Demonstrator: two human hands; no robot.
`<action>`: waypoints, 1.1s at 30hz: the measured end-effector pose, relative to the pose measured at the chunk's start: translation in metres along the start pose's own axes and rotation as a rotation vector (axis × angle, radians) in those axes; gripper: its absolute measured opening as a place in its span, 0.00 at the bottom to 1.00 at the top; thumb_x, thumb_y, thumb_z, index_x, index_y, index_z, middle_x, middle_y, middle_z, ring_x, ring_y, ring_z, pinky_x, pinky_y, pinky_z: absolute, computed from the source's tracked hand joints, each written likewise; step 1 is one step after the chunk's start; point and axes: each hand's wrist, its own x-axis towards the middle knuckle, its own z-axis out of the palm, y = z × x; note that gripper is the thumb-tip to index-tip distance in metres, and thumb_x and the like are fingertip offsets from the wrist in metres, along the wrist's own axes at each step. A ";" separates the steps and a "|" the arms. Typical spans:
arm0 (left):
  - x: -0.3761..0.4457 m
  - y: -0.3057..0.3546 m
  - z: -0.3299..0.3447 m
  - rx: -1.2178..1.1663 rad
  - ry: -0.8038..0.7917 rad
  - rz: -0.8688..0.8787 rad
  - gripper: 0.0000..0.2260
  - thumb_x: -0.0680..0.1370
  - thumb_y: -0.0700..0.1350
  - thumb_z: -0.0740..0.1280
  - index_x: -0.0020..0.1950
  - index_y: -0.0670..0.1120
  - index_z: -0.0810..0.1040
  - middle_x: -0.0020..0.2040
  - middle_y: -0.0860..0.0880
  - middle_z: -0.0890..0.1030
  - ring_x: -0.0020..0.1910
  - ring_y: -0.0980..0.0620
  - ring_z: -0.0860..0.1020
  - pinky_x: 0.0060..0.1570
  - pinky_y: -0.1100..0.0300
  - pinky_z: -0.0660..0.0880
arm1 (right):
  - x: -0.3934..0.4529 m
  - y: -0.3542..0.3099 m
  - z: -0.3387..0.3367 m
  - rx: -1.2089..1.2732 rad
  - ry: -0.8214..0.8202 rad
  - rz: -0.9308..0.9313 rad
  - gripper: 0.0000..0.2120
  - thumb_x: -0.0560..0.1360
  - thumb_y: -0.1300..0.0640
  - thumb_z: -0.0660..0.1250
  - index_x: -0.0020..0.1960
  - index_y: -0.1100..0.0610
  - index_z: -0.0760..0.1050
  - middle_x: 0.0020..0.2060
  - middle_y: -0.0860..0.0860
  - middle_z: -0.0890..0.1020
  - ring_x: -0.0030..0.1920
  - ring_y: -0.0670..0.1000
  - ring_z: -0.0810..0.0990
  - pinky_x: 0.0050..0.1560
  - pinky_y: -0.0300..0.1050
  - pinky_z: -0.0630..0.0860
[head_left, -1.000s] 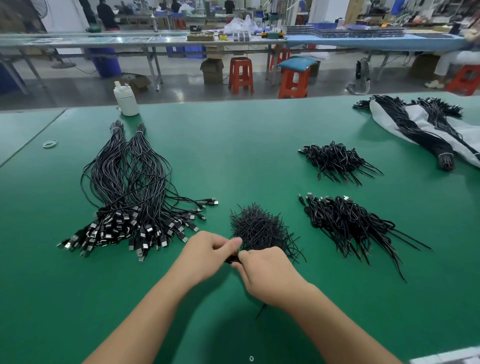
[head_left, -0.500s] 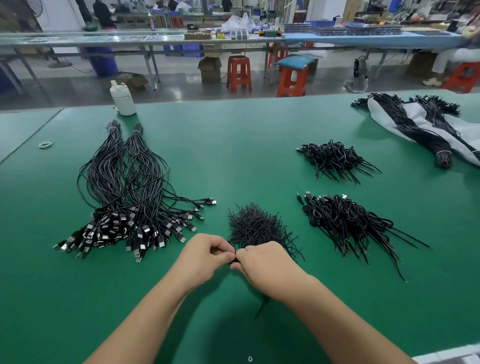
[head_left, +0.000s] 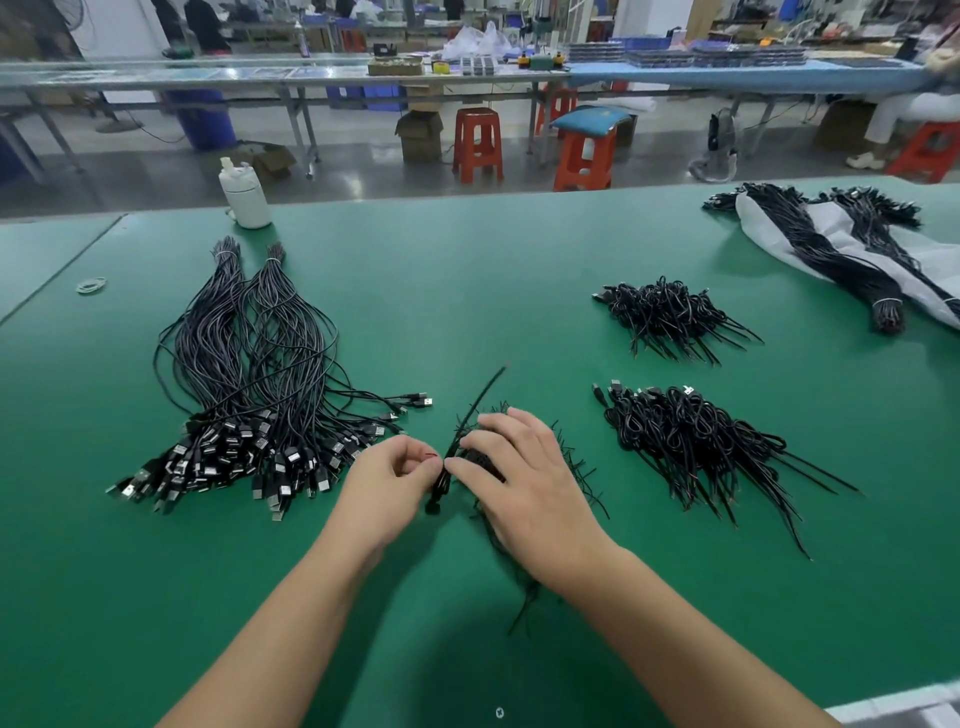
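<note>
Green worktop (head_left: 467, 286), USB cable bundle (head_left: 249, 374) toward left edge, coiled cable heap (head_left: 691, 441) toward right edge, tie pile (head_left: 480, 460) near front edge, right grip (head_left: 530, 483) spread wide over tie pile, left grip (head_left: 387, 483) pinching single cable (head_left: 470, 415) beside it, free end angled toward far edge

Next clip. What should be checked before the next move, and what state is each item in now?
1. Left hand pinches the cable bundle: ok.
2. Right hand grips the bundle: cannot tell; its thumb and forefinger are at it.
3. Tie wrapped round the bundle: cannot tell.
4. Bundle's tail tucked in: not ok, it sticks up free.
5. Twist-tie pile at hand: ok, under the right hand.
6. Finished pile apart from the hands: ok.
</note>
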 end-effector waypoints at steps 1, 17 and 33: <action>-0.002 0.002 -0.001 -0.079 -0.046 -0.022 0.04 0.77 0.39 0.71 0.43 0.45 0.81 0.34 0.50 0.82 0.32 0.57 0.77 0.33 0.65 0.70 | -0.002 -0.001 0.000 0.016 -0.010 -0.001 0.21 0.68 0.69 0.70 0.60 0.58 0.80 0.57 0.56 0.80 0.62 0.59 0.75 0.67 0.55 0.69; -0.015 0.008 -0.012 -0.060 -0.216 0.229 0.06 0.78 0.38 0.70 0.42 0.47 0.79 0.35 0.55 0.77 0.37 0.55 0.72 0.39 0.64 0.69 | 0.014 -0.010 -0.013 0.881 -0.179 0.822 0.12 0.75 0.55 0.74 0.57 0.49 0.80 0.38 0.43 0.85 0.39 0.36 0.80 0.44 0.28 0.72; -0.017 0.013 -0.007 -0.093 -0.116 0.213 0.06 0.79 0.36 0.67 0.43 0.45 0.78 0.34 0.53 0.83 0.35 0.58 0.76 0.38 0.66 0.71 | 0.015 -0.008 -0.017 1.203 -0.335 0.794 0.15 0.81 0.69 0.60 0.60 0.54 0.76 0.50 0.53 0.86 0.54 0.50 0.85 0.55 0.47 0.82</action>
